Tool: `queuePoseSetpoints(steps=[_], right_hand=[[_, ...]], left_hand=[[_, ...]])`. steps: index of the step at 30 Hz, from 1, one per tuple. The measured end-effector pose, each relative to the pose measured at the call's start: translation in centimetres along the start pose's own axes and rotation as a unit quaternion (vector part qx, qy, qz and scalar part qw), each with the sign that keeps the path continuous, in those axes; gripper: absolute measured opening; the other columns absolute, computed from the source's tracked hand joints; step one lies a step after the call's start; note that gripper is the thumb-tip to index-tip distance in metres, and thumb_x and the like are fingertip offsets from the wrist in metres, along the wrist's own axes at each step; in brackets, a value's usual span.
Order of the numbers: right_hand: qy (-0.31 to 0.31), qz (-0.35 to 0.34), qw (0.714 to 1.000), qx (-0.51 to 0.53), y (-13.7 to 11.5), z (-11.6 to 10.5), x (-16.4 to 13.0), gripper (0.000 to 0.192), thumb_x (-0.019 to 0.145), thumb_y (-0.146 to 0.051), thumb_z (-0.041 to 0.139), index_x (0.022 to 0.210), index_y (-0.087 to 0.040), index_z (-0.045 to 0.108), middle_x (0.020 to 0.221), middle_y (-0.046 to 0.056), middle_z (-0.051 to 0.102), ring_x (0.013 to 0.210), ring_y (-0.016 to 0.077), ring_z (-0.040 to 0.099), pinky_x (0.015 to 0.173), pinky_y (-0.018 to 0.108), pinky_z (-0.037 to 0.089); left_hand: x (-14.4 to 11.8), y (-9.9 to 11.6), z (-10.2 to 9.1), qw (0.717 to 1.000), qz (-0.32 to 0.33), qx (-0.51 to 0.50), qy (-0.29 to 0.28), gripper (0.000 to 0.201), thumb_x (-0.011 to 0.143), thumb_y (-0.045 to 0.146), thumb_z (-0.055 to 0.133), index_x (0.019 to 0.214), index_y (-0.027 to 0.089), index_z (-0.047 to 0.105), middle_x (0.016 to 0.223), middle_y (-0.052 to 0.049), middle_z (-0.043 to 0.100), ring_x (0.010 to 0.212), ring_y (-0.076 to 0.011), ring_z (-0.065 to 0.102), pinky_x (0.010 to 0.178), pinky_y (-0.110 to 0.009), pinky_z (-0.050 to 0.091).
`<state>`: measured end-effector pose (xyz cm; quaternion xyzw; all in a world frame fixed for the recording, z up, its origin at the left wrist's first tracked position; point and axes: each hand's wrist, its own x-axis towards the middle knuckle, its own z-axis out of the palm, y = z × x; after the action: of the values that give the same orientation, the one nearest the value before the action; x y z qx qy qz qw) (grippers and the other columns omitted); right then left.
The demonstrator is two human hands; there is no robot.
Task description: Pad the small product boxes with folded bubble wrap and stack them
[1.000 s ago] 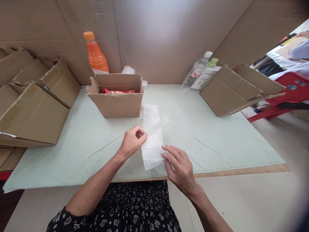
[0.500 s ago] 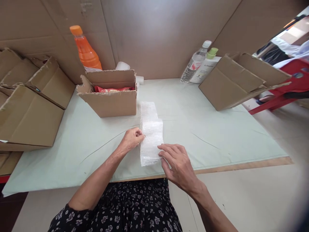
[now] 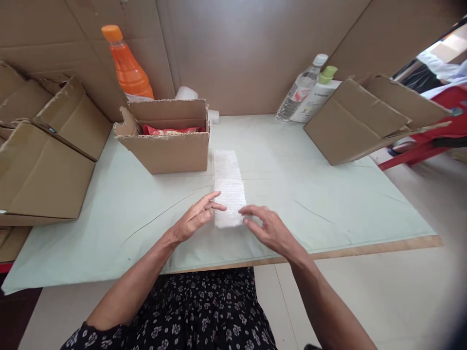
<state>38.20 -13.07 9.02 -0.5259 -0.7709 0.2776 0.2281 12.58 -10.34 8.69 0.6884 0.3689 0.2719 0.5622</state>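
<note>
A strip of bubble wrap (image 3: 229,189) lies folded on the pale green tablecloth (image 3: 284,175) in front of me, its near end doubled over. My left hand (image 3: 195,218) is at its left side, fingers stretched and apart, with the fingertips over the wrap's edge. On the opposite side, my right hand (image 3: 268,227) has its fingers apart and bent a little, the fingertips at the wrap's lower right edge. Neither hand grips the wrap; whether the fingertips press on it I cannot tell.
An open cardboard box (image 3: 175,153) with red packets stands behind left, beside an orange bottle (image 3: 131,73). More boxes (image 3: 47,170) fill the left side. A clear bottle (image 3: 301,87), a white bottle (image 3: 315,102) and another box (image 3: 350,121) are at the right. A red chair (image 3: 419,146) stands beyond.
The near end of the bubble wrap has been folded away from me, so the strip is shorter. My left hand has let go and opened; my right hand has shifted slightly forward.
</note>
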Motion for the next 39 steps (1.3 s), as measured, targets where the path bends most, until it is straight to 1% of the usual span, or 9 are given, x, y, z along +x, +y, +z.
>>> queuePoseSetpoints(steps=[4,8,15,18,23,27,33,36,39], right_hand=[[0.066,0.014,0.998,-0.009,1.5,0.3,3.0,0.028,0.094,-0.027,0.054,0.119,-0.024,0.065,0.108,0.006,0.076,0.097,0.0240,0.071,0.077,0.036,0.055],[0.196,-0.043,0.972,-0.122,1.7,1.1,1.8,0.032,0.097,-0.026,0.054,0.127,-0.024,0.062,0.123,0.012,0.070,0.114,0.0292,0.064,0.093,0.045,0.049],[0.035,-0.121,0.963,-0.239,1.5,2.8,-0.4,0.033,0.090,-0.014,0.059,0.122,-0.019,0.065,0.133,0.015,0.065,0.122,0.0327,0.057,0.094,0.047,0.043],[0.047,-0.124,0.958,-0.254,2.3,3.6,0.8,0.027,0.094,-0.011,0.053,0.114,-0.019,0.068,0.125,0.013,0.070,0.113,0.0290,0.061,0.090,0.044,0.042],[0.063,-0.135,0.953,-0.263,2.2,3.0,2.2,0.027,0.097,-0.009,0.045,0.101,-0.017,0.070,0.098,0.008,0.076,0.088,0.0229,0.064,0.084,0.039,0.040],[-0.022,-0.134,0.971,-0.196,0.9,1.4,2.4,0.026,0.096,-0.010,0.047,0.103,-0.020,0.071,0.086,0.005,0.075,0.083,0.0213,0.065,0.084,0.038,0.041],[0.133,-0.116,0.965,-0.196,-0.3,1.5,0.5,0.020,0.098,-0.022,0.054,0.114,-0.023,0.067,0.110,0.009,0.073,0.099,0.0255,0.064,0.085,0.040,0.043],[0.098,-0.143,0.958,-0.228,0.2,2.7,0.6,0.021,0.095,-0.018,0.057,0.114,-0.022,0.067,0.117,0.010,0.072,0.107,0.0283,0.062,0.087,0.043,0.042],[0.082,-0.123,0.963,-0.227,0.9,3.5,1.6,0.023,0.096,-0.014,0.053,0.112,-0.020,0.068,0.115,0.010,0.073,0.106,0.0276,0.063,0.087,0.043,0.043]], left_hand=[[2.3,-0.4,1.2,0.984,-0.045,0.126,0.120,0.063,0.085,0.031,0.059,0.146,0.019,0.048,0.099,-0.005,0.071,0.085,-0.0181,0.063,0.084,-0.032,0.049],[5.2,-1.2,1.9,0.939,-0.104,0.269,0.185,0.054,0.086,0.019,0.053,0.140,0.018,0.054,0.085,-0.001,0.067,0.076,-0.0181,0.062,0.077,-0.031,0.049],[6.7,-2.4,1.9,0.910,-0.097,0.382,0.131,0.057,0.087,0.019,0.055,0.143,0.016,0.051,0.090,-0.006,0.070,0.087,-0.0233,0.065,0.085,-0.034,0.051],[6.4,-2.6,1.9,0.909,-0.066,0.381,0.156,0.055,0.087,0.021,0.059,0.142,0.016,0.052,0.096,-0.008,0.071,0.095,-0.0249,0.065,0.090,-0.036,0.050],[2.9,-1.6,1.9,0.916,0.101,0.344,0.182,0.054,0.088,0.036,0.062,0.139,0.018,0.053,0.135,-0.014,0.062,0.126,-0.0304,0.055,0.108,-0.046,0.041],[0.5,-1.4,2.7,0.935,0.109,0.307,0.138,0.052,0.089,0.027,0.059,0.141,0.021,0.052,0.117,-0.010,0.071,0.113,-0.0266,0.062,0.103,-0.044,0.044],[3.4,-3.0,2.9,0.940,-0.025,0.288,0.182,0.048,0.087,0.017,0.057,0.135,0.019,0.056,0.091,-0.003,0.073,0.092,-0.0223,0.065,0.092,-0.038,0.047],[4.6,-3.1,2.5,0.923,-0.025,0.329,0.196,0.042,0.088,0.019,0.060,0.130,0.018,0.060,0.095,-0.006,0.073,0.097,-0.0249,0.063,0.094,-0.041,0.046],[3.6,-2.6,2.3,0.917,0.047,0.347,0.191,0.041,0.090,0.028,0.062,0.130,0.017,0.059,0.121,-0.012,0.070,0.114,-0.0284,0.059,0.101,-0.044,0.044]])
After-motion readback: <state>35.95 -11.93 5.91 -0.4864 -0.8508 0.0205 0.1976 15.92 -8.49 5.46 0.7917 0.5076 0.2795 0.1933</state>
